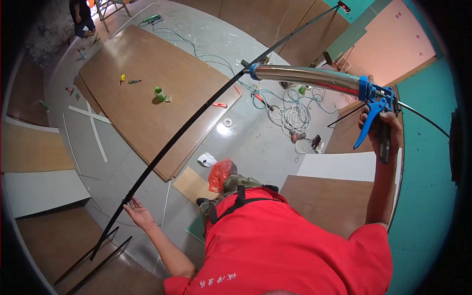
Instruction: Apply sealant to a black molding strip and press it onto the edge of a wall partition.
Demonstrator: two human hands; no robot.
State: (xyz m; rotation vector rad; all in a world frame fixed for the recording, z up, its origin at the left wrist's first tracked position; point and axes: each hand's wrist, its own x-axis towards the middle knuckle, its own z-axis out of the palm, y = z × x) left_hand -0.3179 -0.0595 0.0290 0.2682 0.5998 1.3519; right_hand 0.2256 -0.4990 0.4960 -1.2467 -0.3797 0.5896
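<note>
because black strip [182,130] runs long and thin, probably light and bendy; best held at two spread points. slants over brown boards [157,120] on floor [250,145]. caulking gun [309,78], nozzle end by strip, contact unclear; likely front-heavy, barrel smooth, so hold by handle. right hand [381,125] raised, fingers wrapped round handle. left hand [140,214] low, palm up, fingertips at strip; cannot tell whether pinching.
</note>
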